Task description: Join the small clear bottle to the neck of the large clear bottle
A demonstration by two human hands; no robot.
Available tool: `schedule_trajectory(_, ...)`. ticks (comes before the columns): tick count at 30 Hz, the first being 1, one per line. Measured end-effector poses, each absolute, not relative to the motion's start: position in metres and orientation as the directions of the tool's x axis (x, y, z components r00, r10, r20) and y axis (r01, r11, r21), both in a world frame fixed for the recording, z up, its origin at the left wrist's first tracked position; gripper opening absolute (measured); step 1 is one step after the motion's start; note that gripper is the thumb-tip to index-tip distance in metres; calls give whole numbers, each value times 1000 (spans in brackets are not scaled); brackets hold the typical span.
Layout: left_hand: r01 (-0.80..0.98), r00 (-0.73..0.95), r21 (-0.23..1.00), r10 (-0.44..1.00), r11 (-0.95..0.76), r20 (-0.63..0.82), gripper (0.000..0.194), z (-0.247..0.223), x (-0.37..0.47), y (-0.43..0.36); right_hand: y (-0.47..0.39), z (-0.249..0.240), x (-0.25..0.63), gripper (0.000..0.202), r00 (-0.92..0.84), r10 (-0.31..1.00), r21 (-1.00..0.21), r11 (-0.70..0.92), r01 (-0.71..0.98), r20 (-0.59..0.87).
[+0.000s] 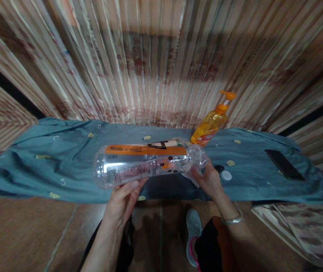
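A big clear plastic bottle (pixel 144 163) with an orange and silver printed label lies sideways across both hands, its neck pointing right. Under its body, towards the base, my left hand (pixel 127 196) grips it with the thumb along the near side. My right hand (pixel 209 178) closes round the neck end, where some fingers are hidden. Something white, perhaps tissue or paper (pixel 192 179), shows just below the right fingers. Close to the right hand, a white round cap (pixel 226 175) and a small black round piece (pixel 219 168) rest on the cloth.
A pump bottle of orange liquid (pixel 209 126) stands behind the neck end. A dark phone (pixel 284 164) lies at the right on the teal cloth (pixel 73 158) covering a narrow bench. Pleated curtains (pixel 156 68) hang behind. My shoe (pixel 193 226) is on the tiled floor.
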State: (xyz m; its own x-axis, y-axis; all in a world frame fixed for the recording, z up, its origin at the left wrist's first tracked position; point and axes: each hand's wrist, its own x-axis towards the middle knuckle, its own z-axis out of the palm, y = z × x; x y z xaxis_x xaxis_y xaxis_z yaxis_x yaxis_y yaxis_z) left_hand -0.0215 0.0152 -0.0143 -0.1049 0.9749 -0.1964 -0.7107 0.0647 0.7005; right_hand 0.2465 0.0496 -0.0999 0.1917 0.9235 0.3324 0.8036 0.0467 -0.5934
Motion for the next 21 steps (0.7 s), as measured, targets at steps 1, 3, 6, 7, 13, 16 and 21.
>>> schedule_trajectory(1, -709, -106, 702, 975, 64, -196, 44, -15, -22, 15, 50, -100, 247, 56, 194, 924, -593, 42, 804, 329)
schedule_trajectory(3, -709, -104, 702, 975, 66, -197, 42, -15, -22, 15, 50, -100, 247, 56, 194, 927, -593, 38, 804, 322)
schedule_trajectory(6, -712, -96, 699, 976, 71, -197, 38, -15, -22, 14, 49, -100, 247, 56, 194, 930, -599, 35, 800, 313)
schedule_trajectory(7, -712, -95, 698, 976, 71, -196, 37, -15, -22, 14, 49, -100, 247, 56, 192, 930, -602, 39, 798, 314)
schedule_trajectory(13, -710, -103, 701, 976, 62, -191, 35, -15, -22, 14, 49, -98, 246, 59, 191, 931, -603, 39, 796, 312)
schedule_trajectory(16, -703, -115, 709, 975, 55, -189, 35, -15, -21, 15, 49, -98, 246, 58, 193, 930, -603, 37, 797, 313)
schedule_trajectory(21, -699, -97, 712, 977, 69, -190, 36, -13, -22, 14, 49, -98, 246, 56, 192, 929, -600, 38, 799, 315)
